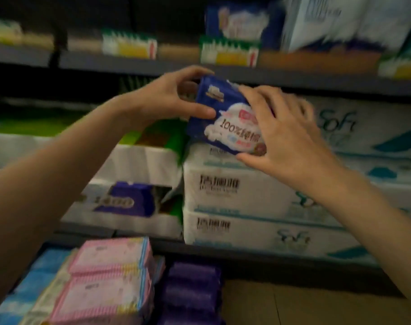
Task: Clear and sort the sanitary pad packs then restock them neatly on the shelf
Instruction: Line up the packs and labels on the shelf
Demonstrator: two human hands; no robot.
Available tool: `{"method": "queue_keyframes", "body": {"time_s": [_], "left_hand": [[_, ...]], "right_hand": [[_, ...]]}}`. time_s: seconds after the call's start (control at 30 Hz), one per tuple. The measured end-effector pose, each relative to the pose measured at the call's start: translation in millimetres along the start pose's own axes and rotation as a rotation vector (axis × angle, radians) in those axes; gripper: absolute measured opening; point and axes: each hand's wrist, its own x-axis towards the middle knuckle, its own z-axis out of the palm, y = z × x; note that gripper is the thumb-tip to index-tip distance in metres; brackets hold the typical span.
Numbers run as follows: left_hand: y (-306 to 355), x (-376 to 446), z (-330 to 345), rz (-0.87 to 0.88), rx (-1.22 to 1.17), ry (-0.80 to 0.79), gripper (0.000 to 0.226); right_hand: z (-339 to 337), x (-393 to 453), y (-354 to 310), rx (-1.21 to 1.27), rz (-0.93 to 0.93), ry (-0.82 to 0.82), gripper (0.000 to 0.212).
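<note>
A dark blue sanitary pad pack [223,118] with a white cloud print is held tilted just under the upper shelf edge, above stacked white cartons [235,191]. My left hand [174,97] grips its upper left corner between thumb and fingers. My right hand [284,134] holds its right side, fingers spread over the front and thumb under the lower edge. On the lowest level lie pink packs [106,277], purple packs [192,292] and light blue packs [35,285].
The upper shelf [293,78] carries another blue pack [237,19], a large white pack [354,22] and yellow-green price tags [228,52]. White and green cartons [129,160] stand to the left. A brown cardboard surface [305,306] lies at the lower right.
</note>
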Motion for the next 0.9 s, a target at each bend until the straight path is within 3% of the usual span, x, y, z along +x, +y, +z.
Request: {"method": "queue_keyframes", "body": {"time_s": [0.13,0.3,0.43,0.5,0.57,0.67,0.8,0.87,0.9], "left_hand": [[40,9,-35,0.229,-0.010,0.147,0.060],[58,36,-63,0.385,-0.041,0.361,0.053],[54,69,-72,0.273,0.091,0.710,0.046],[47,70,-69,0.216,0.142,0.785,0.037],[39,60,-60,0.226,0.274,0.850,0.030],[20,36,-39,0.296,0.395,0.923,0.025],[-25,-1,3,0.402,0.452,0.845,0.021],[-60,-28,31,0.407,0.512,0.727,0.019],[-79,-41,45,0.399,0.554,0.629,0.020]], "right_hand": [[-39,53,-4,-0.231,-0.020,0.181,0.105],[-64,127,4,-0.368,-0.017,0.361,0.090],[-49,169,35,-0.332,0.044,0.020,0.089],[-49,175,54,-0.200,0.054,-0.228,0.075],[-52,178,64,-0.092,0.080,-0.291,0.055],[-50,171,62,0.001,0.082,-0.077,0.037],[-31,109,23,0.264,-0.085,0.375,0.031],[-3,61,-1,0.396,-0.220,0.399,0.027],[20,35,-10,0.438,-0.267,0.322,0.027]]}}
